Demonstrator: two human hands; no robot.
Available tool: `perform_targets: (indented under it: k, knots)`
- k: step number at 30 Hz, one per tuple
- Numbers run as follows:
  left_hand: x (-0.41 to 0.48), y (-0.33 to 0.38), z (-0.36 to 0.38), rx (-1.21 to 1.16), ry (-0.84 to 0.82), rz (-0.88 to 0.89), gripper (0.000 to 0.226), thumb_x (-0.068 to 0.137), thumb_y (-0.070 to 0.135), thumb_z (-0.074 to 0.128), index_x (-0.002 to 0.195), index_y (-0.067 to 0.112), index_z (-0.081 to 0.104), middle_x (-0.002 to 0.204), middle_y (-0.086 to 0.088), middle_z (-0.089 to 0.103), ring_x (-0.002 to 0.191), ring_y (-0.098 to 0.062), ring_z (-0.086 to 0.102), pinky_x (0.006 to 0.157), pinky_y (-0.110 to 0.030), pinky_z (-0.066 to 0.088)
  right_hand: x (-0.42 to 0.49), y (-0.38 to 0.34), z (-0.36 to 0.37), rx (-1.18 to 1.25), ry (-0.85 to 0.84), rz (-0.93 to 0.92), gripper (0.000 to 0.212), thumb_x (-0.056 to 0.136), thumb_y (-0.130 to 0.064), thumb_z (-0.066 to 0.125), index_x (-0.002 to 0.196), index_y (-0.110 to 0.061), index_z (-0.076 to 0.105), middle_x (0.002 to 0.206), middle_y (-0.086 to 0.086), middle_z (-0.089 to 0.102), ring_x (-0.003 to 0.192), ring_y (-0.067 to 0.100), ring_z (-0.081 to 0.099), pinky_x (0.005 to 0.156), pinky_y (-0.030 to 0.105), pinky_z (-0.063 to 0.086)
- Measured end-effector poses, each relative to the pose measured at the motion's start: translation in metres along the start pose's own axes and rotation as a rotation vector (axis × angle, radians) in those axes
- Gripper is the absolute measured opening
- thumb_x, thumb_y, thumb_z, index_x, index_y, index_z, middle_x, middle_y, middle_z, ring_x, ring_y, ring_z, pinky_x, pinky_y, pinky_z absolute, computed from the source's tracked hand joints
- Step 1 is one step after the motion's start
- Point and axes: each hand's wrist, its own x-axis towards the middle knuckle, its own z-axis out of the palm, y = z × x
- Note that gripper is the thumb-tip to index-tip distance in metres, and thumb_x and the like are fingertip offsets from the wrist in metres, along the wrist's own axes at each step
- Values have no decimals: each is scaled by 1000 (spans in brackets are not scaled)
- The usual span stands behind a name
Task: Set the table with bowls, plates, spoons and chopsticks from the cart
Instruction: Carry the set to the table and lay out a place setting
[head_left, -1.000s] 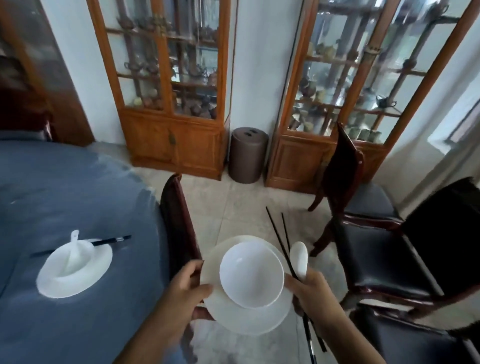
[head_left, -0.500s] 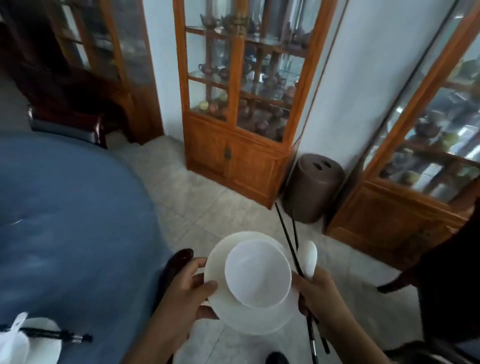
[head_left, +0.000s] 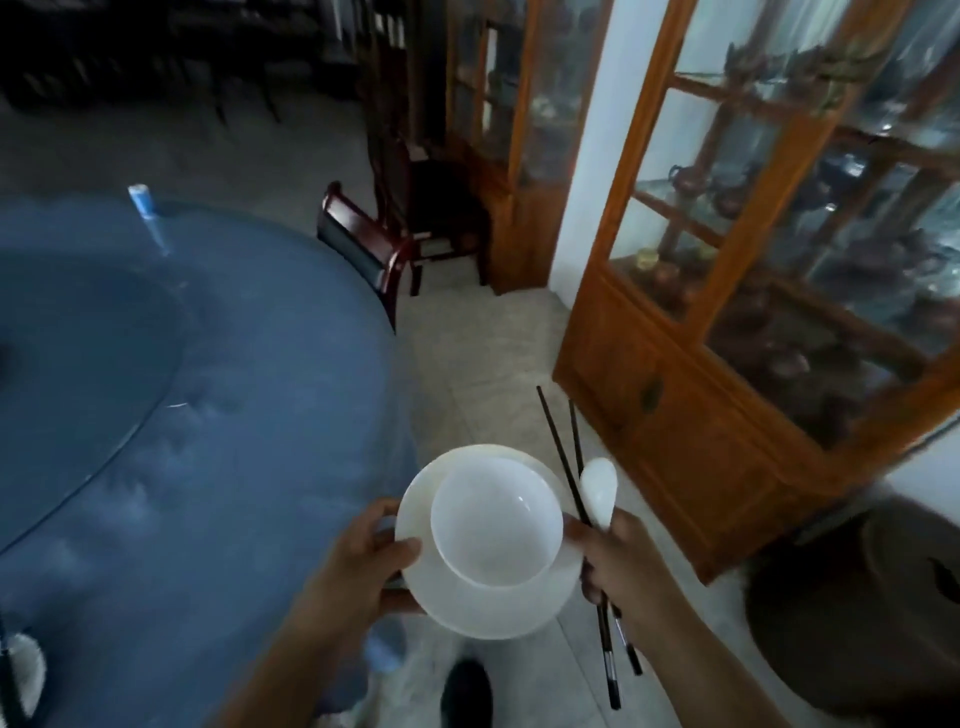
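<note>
A white bowl (head_left: 496, 522) sits on a white plate (head_left: 470, 605) that I carry at waist height beside the round table with the blue cloth (head_left: 208, 441). My left hand (head_left: 363, 564) grips the plate's left rim, thumb on top. My right hand (head_left: 621, 564) holds the right rim together with two black chopsticks (head_left: 558, 444) and a white spoon (head_left: 597, 491). At the table's near left edge a white plate (head_left: 28, 675) of an earlier setting shows in part.
A dark chair (head_left: 363, 244) is pushed in at the table's far right edge. Wooden glass cabinets (head_left: 701, 364) line the wall on the right. A brown round stool (head_left: 857, 613) stands at the lower right. A tiled floor strip runs between table and cabinets. My shoe (head_left: 465, 693) is below.
My view has swung left along the table while I walk. The earlier setting slid to the lower left corner. The plate, bowl, chopsticks and spoon stay held the same way.
</note>
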Motion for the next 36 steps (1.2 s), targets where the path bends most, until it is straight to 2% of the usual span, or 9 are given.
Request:
perform_targets:
  k: [6,10,14,20,23,26,29,33,36]
  knots:
    - [159,46,12,-32,80,35,32,84,-2,64,113,12,61,102,-21,72,77,-30,71,60,-43,60,181,-67,-1,-30,-79,-26,22,92,-19,67,77,-12,52,42,-6,44,34,11,42,37,22,34]
    - [256,100,21,-18,92,63,29,95,-5,51,114,12,63,103,-19,73,79,-28,72,62,-40,60,287,-127,0,-40,-103,-49,18,90,-15,68,81,-10,54,45,-3,45,37,13,43,38,24,34]
    - [344,154,27,-24,116,86,27,95,-5,51,115,11,61,107,-24,70,79,-30,71,62,-39,59,384,-188,2,-64,-156,-82,21,90,-15,69,77,-11,53,44,-4,45,36,13,42,37,23,34]
    - [492,213,15,-28,202,116,26,93,-4,57,114,10,63,109,-31,67,83,-38,68,65,-45,61,545,-260,25,-85,-247,-135,14,91,-14,68,81,-10,60,50,1,45,39,14,41,39,24,32]
    - [568,242,4,-75,243,151,36,83,2,69,118,9,62,109,-24,70,84,-36,71,63,-43,61,636,-300,48,-116,-305,-159,10,91,-17,66,85,-10,62,53,2,47,43,15,43,41,28,33]
    - [636,273,-8,-114,307,175,33,87,5,63,119,12,64,112,-22,70,88,-36,72,67,-47,61,720,-343,75,-160,-365,-165,7,90,-20,66,87,-14,65,53,-3,53,45,12,48,43,29,36]
    - [688,307,-23,-164,380,206,34,84,9,64,116,15,66,109,-18,71,86,-30,73,63,-42,60,791,-389,110,-232,-446,-193,12,89,-21,68,82,-12,64,56,3,47,46,16,43,43,29,32]
    - [735,341,-60,-205,504,237,32,94,-1,55,113,22,68,101,-23,72,77,-29,70,59,-38,58,862,-442,176,-289,-562,-199,15,88,-21,67,75,-14,62,55,3,40,43,15,36,42,26,29]
    - [764,351,-99,-249,606,288,36,95,-3,53,113,24,68,100,-25,72,73,-29,68,60,-38,58,904,-470,239,-338,-680,-207,12,89,-23,66,78,-18,64,55,0,42,43,12,38,42,26,30]
